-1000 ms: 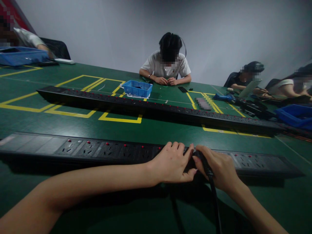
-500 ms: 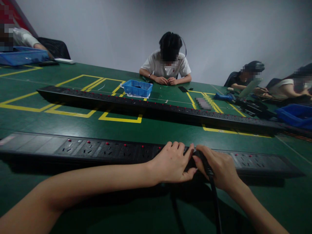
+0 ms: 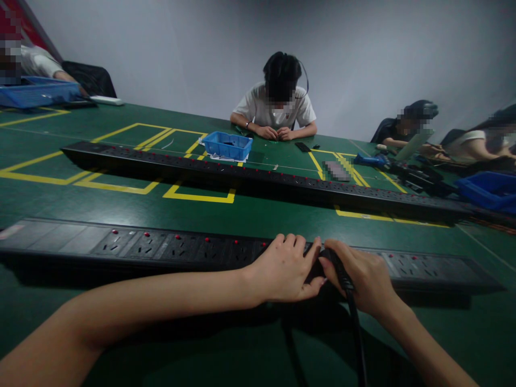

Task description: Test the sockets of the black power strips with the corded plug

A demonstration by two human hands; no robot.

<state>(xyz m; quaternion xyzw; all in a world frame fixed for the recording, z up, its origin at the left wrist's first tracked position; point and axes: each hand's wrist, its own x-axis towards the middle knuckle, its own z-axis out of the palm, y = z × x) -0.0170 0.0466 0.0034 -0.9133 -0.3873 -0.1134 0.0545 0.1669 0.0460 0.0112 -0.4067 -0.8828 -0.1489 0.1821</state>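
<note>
Gripping black plug [image 3: 342,273] in right hand [image 3: 359,274], with black cord [image 3: 355,328] trailed toward near edge of green surface [image 3: 278,217]. Angled over sockets of long black power strip [image 3: 161,247], laid lengthwise on near part; seating hidden by fingers. Left hand [image 3: 282,269] spread across strip just beside, likely for bracing; whether clamped, cannot tell. In way of seeing middle sockets: both hands. Beyond, slanting across: second long black strip [image 3: 258,177]. Toward far edge: blue plastic bin [image 3: 228,148]; at edge, white-shirted co-worker [image 3: 258,105].
</note>
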